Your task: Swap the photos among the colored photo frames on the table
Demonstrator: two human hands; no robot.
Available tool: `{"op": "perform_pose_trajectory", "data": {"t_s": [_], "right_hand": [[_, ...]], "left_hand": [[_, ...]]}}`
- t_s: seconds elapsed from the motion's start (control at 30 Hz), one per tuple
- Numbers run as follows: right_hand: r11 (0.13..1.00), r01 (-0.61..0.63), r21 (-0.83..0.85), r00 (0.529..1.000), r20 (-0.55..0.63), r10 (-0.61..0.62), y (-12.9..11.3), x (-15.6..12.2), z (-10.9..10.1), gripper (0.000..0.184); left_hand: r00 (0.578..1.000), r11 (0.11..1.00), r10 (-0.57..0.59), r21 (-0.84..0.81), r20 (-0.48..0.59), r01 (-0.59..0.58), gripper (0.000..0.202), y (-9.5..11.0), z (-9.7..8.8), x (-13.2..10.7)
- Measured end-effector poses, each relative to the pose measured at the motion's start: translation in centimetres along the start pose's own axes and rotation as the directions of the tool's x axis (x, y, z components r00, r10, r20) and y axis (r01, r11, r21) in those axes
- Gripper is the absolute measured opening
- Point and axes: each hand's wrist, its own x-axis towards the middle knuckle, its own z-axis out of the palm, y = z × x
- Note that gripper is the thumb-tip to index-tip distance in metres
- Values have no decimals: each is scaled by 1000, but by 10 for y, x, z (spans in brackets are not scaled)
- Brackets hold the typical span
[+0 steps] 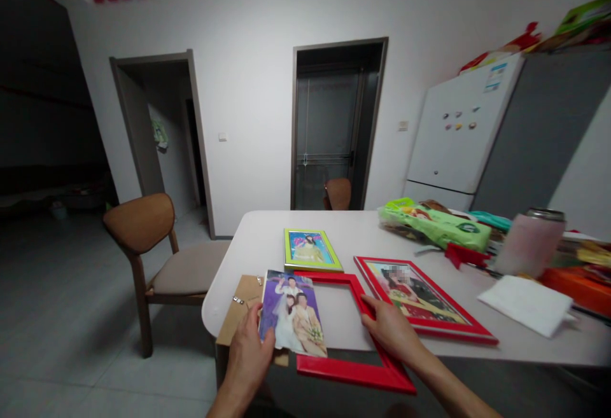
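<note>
My left hand (251,341) is closed on the left edge of a printed photo (293,316) with several people in formal wear. The photo overlaps the left side of an open red picture frame (351,373), which my right hand (389,326) grips by its right side. The frame's near edge juts past the table edge. Under the photo and my left hand lies a brown backing board (245,287) with metal clips. Just to the right rests another red picture frame (424,297) with a picture in it. Behind the photo sits a yellow-green framed picture (311,249).
On the white table (267,224), a green packet (434,227), a pinkish jar (532,240) and white tissue (525,303) stand to the right among clutter. A wooden chair (143,221) is at the left, and a refrigerator (463,132) at the back right.
</note>
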Motion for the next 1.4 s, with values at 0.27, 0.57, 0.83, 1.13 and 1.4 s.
{"op": "perform_pose_trajectory", "data": {"t_s": [0.27,0.57,0.83,1.13,1.4], "right_hand": [[992,75,-106,996,49,-70,0,0,3,35],[989,131,63,989,-71,-127,-18,-5,-3,39],[791,-191,581,963,267,35,-62,-15,13,51],[661,-372,651,895,440,70,-80,-15,18,65],[188,-442,877,873,469,-133,-107,-21,-3,25]], "left_hand": [[993,974,119,196,-21,-113,40,0,-1,-2],[975,966,217,152,-48,-208,37,3,-5,-4],[944,928,330,176,19,-328,43,10,4,-16],[918,873,306,311,252,-376,52,26,5,-21],[931,885,331,293,154,-363,59,34,13,-14]]}}
